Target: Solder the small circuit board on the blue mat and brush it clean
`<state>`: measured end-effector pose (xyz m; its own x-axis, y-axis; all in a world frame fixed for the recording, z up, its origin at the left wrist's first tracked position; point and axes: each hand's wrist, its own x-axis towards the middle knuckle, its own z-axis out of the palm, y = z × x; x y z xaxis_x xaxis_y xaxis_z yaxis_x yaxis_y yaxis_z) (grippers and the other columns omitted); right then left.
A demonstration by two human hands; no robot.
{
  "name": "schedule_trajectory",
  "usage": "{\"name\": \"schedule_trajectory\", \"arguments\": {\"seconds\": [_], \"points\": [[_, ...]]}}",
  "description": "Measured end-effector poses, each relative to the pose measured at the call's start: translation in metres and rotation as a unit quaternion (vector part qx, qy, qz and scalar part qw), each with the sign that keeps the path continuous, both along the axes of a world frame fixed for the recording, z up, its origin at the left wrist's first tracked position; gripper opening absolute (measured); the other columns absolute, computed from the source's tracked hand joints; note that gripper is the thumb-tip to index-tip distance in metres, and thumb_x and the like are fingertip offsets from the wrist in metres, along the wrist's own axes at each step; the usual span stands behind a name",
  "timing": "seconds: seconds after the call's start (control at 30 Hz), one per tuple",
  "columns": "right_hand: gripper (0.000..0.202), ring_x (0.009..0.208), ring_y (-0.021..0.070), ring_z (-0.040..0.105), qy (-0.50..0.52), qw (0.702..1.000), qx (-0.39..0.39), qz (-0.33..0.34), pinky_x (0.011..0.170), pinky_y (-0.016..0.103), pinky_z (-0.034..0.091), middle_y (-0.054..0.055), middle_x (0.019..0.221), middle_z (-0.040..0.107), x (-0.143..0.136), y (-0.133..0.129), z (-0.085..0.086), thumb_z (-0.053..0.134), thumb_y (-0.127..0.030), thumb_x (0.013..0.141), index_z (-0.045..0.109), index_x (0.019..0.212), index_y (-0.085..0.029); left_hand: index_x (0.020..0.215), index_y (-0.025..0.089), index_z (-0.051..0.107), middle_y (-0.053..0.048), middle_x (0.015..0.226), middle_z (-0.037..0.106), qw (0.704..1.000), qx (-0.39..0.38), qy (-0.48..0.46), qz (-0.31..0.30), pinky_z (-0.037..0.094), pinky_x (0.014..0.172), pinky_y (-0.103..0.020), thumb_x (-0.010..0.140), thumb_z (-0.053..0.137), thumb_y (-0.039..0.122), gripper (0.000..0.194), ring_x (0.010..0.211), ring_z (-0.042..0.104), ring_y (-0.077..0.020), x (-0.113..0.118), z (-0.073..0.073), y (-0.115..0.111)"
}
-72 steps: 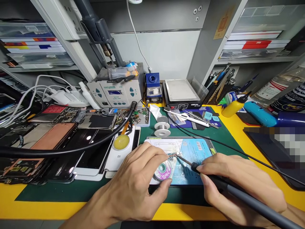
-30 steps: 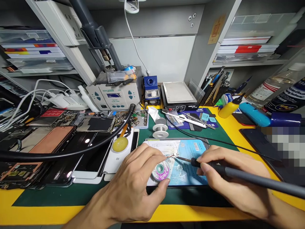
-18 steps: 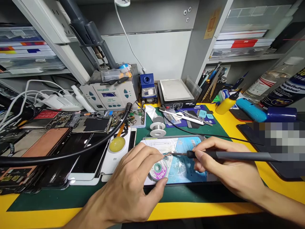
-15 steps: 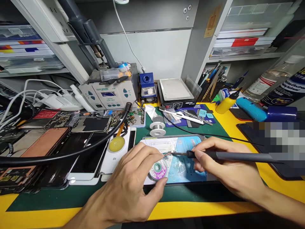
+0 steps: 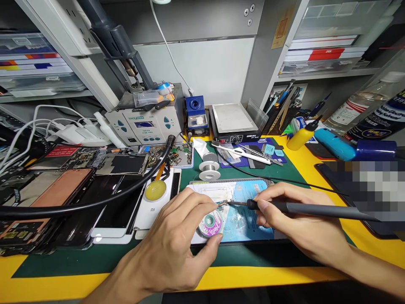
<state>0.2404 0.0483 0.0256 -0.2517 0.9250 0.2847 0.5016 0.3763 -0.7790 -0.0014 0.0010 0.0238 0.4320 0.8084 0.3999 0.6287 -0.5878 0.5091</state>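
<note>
My left hand (image 5: pixel 177 236) is closed around a small spool of desoldering braid (image 5: pixel 217 231), white with a purple label, gripped between thumb and fingers. A short copper end of the braid reaches a small circuit board (image 5: pixel 221 203). My right hand (image 5: pixel 300 215) grips a soldering iron (image 5: pixel 303 207) like a pen, its tip pointing left and meeting the braid at the board. Whether the tip touches braid or board is too small to tell. Beneath them lies a blue and white printed sheet (image 5: pixel 249 223). Behind stands a reel of solder wire (image 5: pixel 209 171).
A black hose (image 5: pixel 126 198) crosses phones on the left, near a flux tin (image 5: pixel 155 191). Behind are a rework station (image 5: pixel 145 126), a hot plate (image 5: pixel 234 120), tweezers and a toothbrush (image 5: pixel 243 154). At right stand a yellow bottle (image 5: pixel 300 137) and a dark tablet-like device (image 5: pixel 329 181).
The braid spool has turned slightly in my left hand. Both hands and the iron hold nearly the same place; the view has shifted very slightly.
</note>
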Motion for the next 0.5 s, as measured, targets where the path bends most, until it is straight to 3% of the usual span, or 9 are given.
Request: {"name": "schedule_trajectory", "arguments": {"seconds": [0.17,0.5], "points": [[0.016,0.046,0.0113,0.062,-0.034,0.999,0.035,0.007,0.048,0.022,0.047,-0.007,0.056,0.068,-0.0027,-0.0027,0.0048,0.063,-0.02,0.082,0.069,0.068,-0.025,0.111,0.012,0.061,-0.01,0.102,0.062,1.0,0.001,0.004,0.001,0.047,0.083,-0.038,0.082,0.064,0.01,0.029,0.095,0.053,-0.0217,-0.0008,-0.0014,-0.0003],[0.016,0.051,0.0106,0.062,-0.035,0.999,0.002,0.0,0.049,0.021,0.046,-0.006,0.059,0.069,-0.0038,-0.0075,0.0086,0.062,-0.023,0.084,0.068,0.069,-0.024,0.112,0.011,0.06,-0.011,0.103,0.062,1.0,0.001,-0.002,-0.005,0.047,0.084,-0.038,0.082,0.065,0.009,0.031,0.096,0.053,-0.0219,-0.0002,-0.0022,-0.0003]]}}
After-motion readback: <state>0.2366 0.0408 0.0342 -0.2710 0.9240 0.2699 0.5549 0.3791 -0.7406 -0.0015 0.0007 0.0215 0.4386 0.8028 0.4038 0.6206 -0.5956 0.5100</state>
